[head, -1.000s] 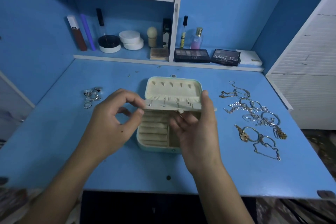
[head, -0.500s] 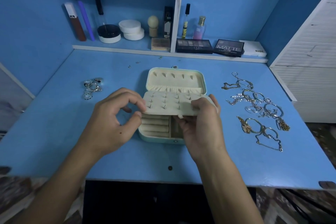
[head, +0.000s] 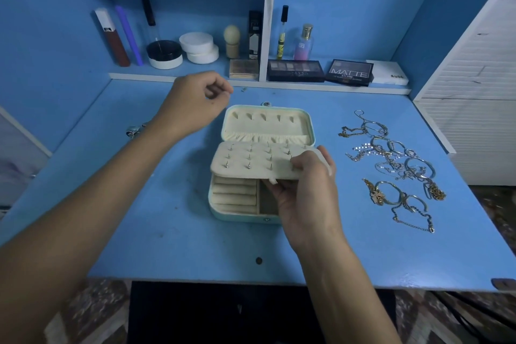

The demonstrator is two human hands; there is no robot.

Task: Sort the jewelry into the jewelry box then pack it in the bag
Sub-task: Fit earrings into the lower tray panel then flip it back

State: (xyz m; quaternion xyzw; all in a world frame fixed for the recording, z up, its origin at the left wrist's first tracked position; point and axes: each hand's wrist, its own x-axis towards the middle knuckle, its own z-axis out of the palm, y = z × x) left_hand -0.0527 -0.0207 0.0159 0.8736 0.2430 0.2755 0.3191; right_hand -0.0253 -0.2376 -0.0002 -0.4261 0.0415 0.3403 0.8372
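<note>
A pale mint jewelry box [head: 237,215] lies open mid-table, its lid [head: 266,120] tipped back. My right hand [head: 307,190] grips the right front corner of the cream earring panel [head: 251,160], which carries several studs and is held over the ring rolls [head: 234,194]. My left hand [head: 195,103] hovers behind and left of the box with its fingers curled, thumb and forefinger close together; nothing shows between them. A tiny stud [head: 244,89] lies just right of it. Chains and bangles [head: 396,170] are spread to the right of the box. Some rings [head: 131,130] peek out behind my left forearm.
A low shelf along the back wall holds makeup palettes [head: 321,71], jars [head: 198,46], a perfume bottle [head: 303,42] and tubes. A white slatted cabinet [head: 480,92] stands at the right. The table's front edge [head: 251,281] is near me. No bag is in view.
My left hand let go of the panel's left edge and moved up and back toward the shelf. The panel, now held by the right hand alone, tilted flatter over the box.
</note>
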